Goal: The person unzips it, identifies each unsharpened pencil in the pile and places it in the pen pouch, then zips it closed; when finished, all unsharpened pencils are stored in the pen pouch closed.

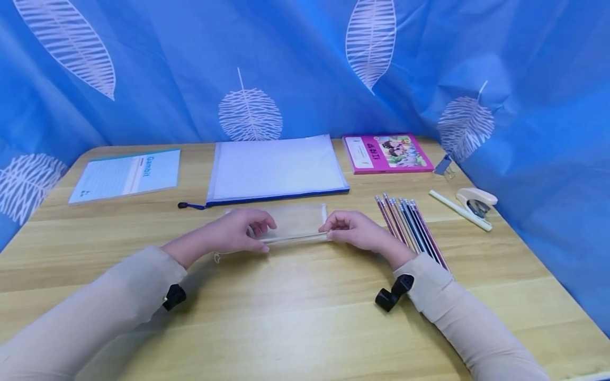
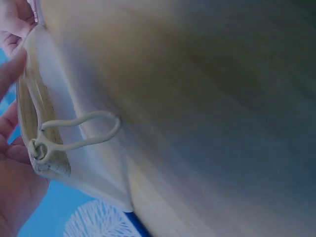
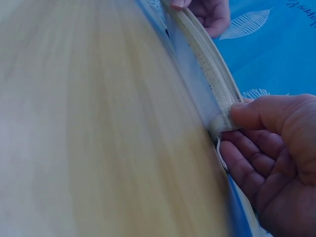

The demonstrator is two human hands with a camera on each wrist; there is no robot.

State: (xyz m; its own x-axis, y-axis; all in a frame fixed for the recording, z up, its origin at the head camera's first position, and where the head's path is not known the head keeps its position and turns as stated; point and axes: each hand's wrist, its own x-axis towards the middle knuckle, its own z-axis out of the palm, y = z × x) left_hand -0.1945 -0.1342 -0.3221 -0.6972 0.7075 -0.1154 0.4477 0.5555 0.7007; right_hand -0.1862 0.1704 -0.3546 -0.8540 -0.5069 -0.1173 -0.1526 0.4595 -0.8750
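A small see-through zipper pouch (image 1: 299, 219) with a cream zipper edge is held just above the table, its zipper side toward me. My left hand (image 1: 237, 230) grips the left part of that edge, thumb in front and fingers curled behind. At the other end, my right hand (image 1: 355, 230) pinches the zipper's corner between thumb and fingers, plain in the right wrist view. The left wrist view shows a looped cream zipper pull (image 2: 81, 131) hanging at the pouch's left end, where the mouth gapes a little.
Behind the pouch lies a white zipper folder (image 1: 276, 166) with a blue edge. A notebook (image 1: 128, 174) is at left, a pink book (image 1: 388, 153) at back right. Pencils (image 1: 412, 225), a pale green pen (image 1: 459, 210), a hole punch (image 1: 476, 201) and a binder clip (image 1: 444, 165) lie right.
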